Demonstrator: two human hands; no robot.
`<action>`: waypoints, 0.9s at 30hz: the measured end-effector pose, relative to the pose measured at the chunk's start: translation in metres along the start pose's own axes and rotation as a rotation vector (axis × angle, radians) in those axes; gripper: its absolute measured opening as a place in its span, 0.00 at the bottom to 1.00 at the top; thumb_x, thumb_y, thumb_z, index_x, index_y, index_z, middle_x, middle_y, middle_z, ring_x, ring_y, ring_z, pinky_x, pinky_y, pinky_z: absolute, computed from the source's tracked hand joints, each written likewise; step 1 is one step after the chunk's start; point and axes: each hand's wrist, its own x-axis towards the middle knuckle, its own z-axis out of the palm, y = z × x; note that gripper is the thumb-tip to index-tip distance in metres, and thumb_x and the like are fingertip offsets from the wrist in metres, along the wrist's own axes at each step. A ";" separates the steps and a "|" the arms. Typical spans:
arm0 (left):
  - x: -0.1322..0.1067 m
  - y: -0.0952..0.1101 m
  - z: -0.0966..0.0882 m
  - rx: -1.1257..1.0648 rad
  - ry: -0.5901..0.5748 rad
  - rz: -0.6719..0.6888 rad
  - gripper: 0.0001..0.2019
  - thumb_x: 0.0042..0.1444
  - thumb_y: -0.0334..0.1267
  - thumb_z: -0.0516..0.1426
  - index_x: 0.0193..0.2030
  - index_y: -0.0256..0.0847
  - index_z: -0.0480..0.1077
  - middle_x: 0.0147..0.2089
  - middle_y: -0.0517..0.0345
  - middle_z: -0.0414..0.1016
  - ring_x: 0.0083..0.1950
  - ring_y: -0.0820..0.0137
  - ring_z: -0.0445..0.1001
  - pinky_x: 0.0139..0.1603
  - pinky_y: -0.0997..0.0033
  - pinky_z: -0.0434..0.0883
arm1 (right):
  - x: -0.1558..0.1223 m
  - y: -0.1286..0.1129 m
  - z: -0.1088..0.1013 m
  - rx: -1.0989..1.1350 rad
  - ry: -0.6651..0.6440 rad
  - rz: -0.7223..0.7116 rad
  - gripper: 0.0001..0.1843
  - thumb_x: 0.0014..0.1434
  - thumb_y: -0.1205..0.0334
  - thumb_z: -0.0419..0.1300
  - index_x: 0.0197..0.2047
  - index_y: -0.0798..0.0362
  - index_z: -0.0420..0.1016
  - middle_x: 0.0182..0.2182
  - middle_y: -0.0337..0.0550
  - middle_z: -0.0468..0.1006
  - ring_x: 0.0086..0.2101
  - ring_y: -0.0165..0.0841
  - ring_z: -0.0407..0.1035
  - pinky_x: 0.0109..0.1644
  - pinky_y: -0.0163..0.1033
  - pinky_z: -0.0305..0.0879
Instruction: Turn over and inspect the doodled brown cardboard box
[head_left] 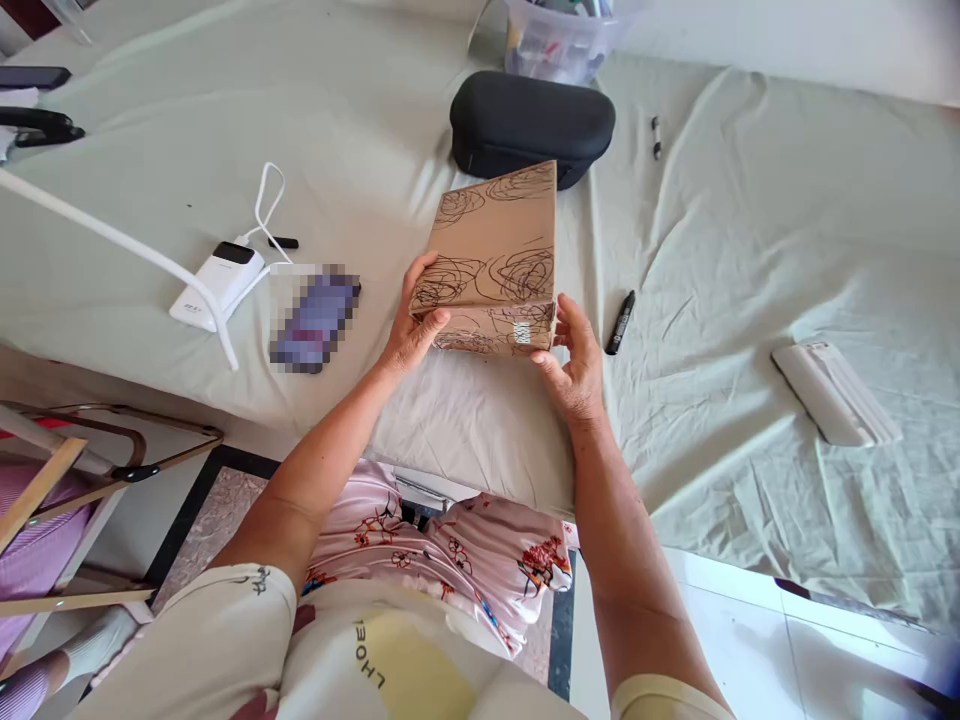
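Note:
A brown cardboard box (501,240) with dark scribbled loops on its faces is held tilted above the cloth-covered table. My left hand (414,318) grips its left near corner, thumb on the front face and fingers along the side. At the right near corner, my right hand (576,362) has its thumb and fingertips against the edge. A small barcode label shows on the box's near face. Right of my right hand lies a black marker (621,323), and its black cap (283,243) appears to lie near the white cable on the left.
Behind the box sits a black zip case (532,120), with a clear plastic tub (555,45) beyond. To the left are a white power bank (217,285), a blurred phone (315,320) and a white curved stand (120,225). A white tissue pack (836,393) and small pen (656,138) lie right.

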 end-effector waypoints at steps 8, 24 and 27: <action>-0.001 0.008 0.024 -0.297 -0.070 -0.253 0.42 0.61 0.75 0.59 0.74 0.56 0.57 0.76 0.48 0.65 0.76 0.52 0.69 0.77 0.48 0.69 | 0.004 0.005 0.006 -0.019 0.187 -0.088 0.59 0.61 0.17 0.57 0.84 0.38 0.46 0.77 0.53 0.58 0.75 0.59 0.58 0.78 0.73 0.58; -0.004 0.021 0.026 -0.175 -0.055 -0.422 0.40 0.63 0.80 0.51 0.60 0.46 0.71 0.58 0.47 0.79 0.63 0.54 0.78 0.65 0.48 0.79 | 0.003 -0.008 0.014 -0.169 -0.039 -0.003 0.60 0.59 0.18 0.62 0.83 0.39 0.50 0.75 0.58 0.61 0.65 0.55 0.68 0.57 0.62 0.79; -0.002 0.025 0.022 0.096 0.013 -0.263 0.39 0.65 0.79 0.47 0.50 0.43 0.75 0.54 0.45 0.79 0.64 0.55 0.76 0.71 0.52 0.73 | 0.001 -0.008 0.011 -0.204 -0.058 -0.055 0.61 0.59 0.18 0.62 0.83 0.39 0.48 0.77 0.57 0.58 0.70 0.57 0.63 0.60 0.65 0.77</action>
